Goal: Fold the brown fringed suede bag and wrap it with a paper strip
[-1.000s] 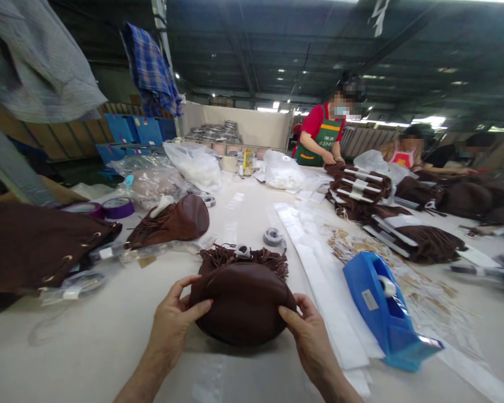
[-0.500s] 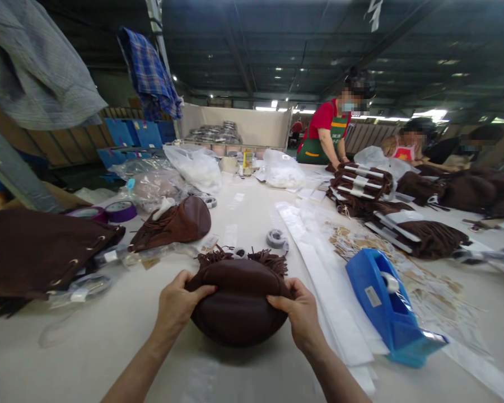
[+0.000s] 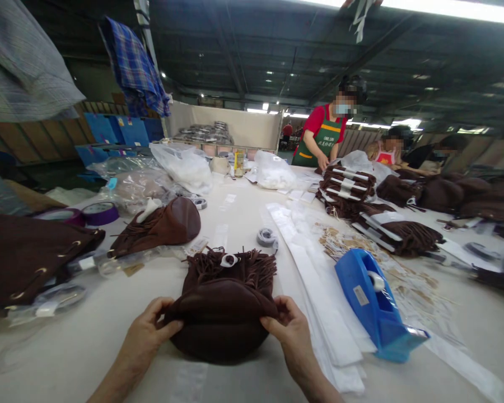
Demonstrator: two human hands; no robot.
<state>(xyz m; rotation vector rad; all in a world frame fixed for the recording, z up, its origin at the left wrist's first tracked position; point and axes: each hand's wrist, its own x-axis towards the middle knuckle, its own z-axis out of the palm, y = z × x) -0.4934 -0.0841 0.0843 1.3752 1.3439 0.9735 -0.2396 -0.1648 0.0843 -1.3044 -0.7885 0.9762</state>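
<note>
A dark brown fringed bag (image 3: 224,305) lies on the white table (image 3: 88,341) right in front of me, its round base toward me and its fringe pointing away. My left hand (image 3: 145,336) pinches the bag's left edge with thumb on top. My right hand (image 3: 292,330) grips its right edge the same way. A small white tag (image 3: 228,260) sits among the fringe at the far end.
A blue tape dispenser (image 3: 376,308) stands to the right beside white paper strips (image 3: 319,280). Another brown bag (image 3: 159,226), purple tape rolls (image 3: 101,212) and plastic bags (image 3: 185,165) lie left. Stacked brown bags (image 3: 353,193) sit far right, where other people (image 3: 325,137) work.
Both hands have drawn the bag toward me and squeezed its sides, so the base looks flatter and the fringe spreads out more behind it.
</note>
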